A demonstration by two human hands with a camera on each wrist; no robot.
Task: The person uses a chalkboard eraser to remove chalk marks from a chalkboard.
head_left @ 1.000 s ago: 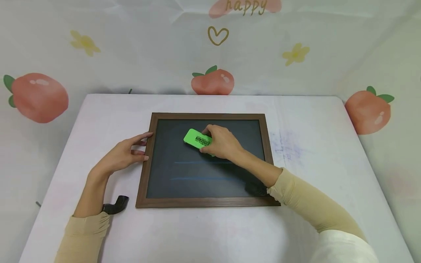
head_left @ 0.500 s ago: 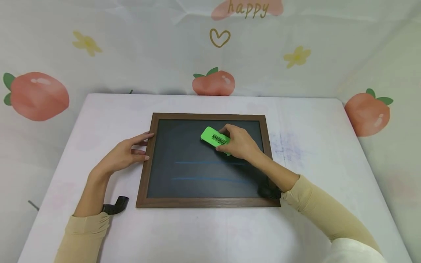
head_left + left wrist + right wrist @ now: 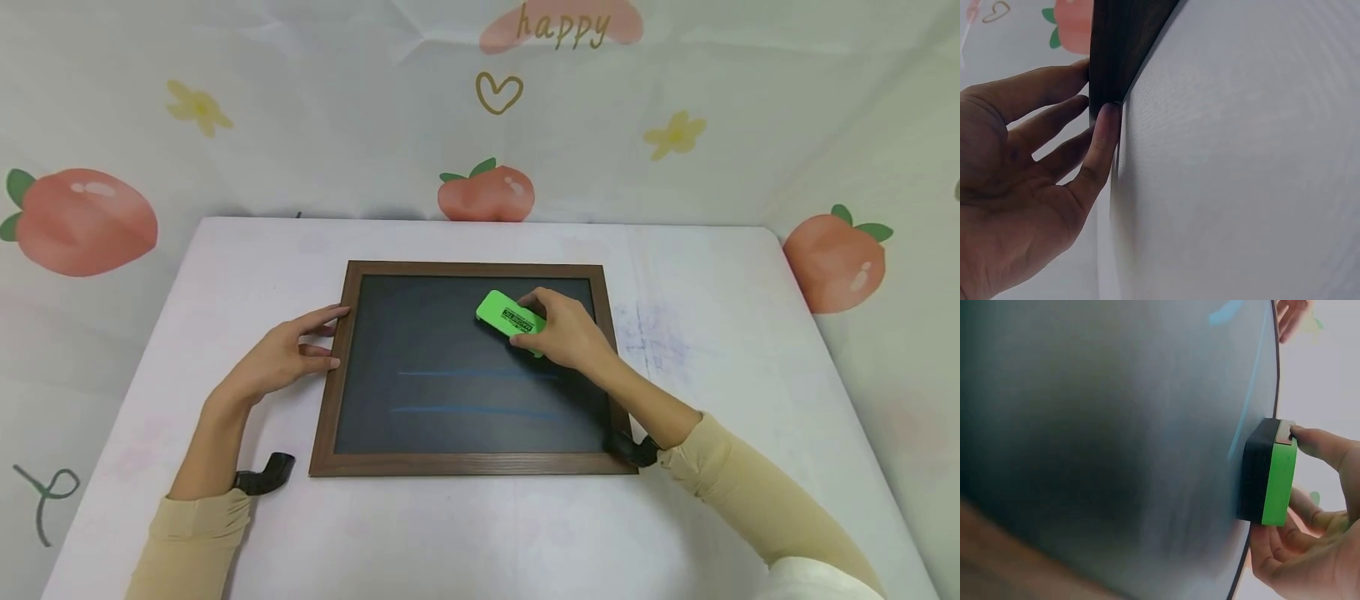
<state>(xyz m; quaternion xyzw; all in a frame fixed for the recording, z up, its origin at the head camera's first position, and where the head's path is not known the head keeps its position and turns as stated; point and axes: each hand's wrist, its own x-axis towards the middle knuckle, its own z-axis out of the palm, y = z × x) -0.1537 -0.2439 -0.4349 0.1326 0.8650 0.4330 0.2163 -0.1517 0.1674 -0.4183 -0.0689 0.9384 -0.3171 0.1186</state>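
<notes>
A framed blackboard (image 3: 465,329) lies on the table, with two blue lines (image 3: 476,410) drawn across its lower half. My right hand (image 3: 570,333) grips a bright green eraser (image 3: 498,312) on the upper right part of the board. In the right wrist view the dark felt of the eraser (image 3: 1279,481) faces the board surface, thumb and fingers on opposite sides of its green body. My left hand (image 3: 273,358) touches the left side of the brown wooden frame (image 3: 341,350) with extended fingertips. The left wrist view has the fingers (image 3: 1102,134) against the frame's outer edge (image 3: 1124,50).
The white table (image 3: 465,533) extends around the board, with a faint blue-purple stain (image 3: 656,337) to its right. Behind the table hangs a white backdrop with printed peaches (image 3: 486,193). Black wrist cameras (image 3: 266,474) sit on both wrists.
My right hand has slid the eraser rightward across the upper board. The left hand stays at the frame's left side, and the two blue lines look the same.
</notes>
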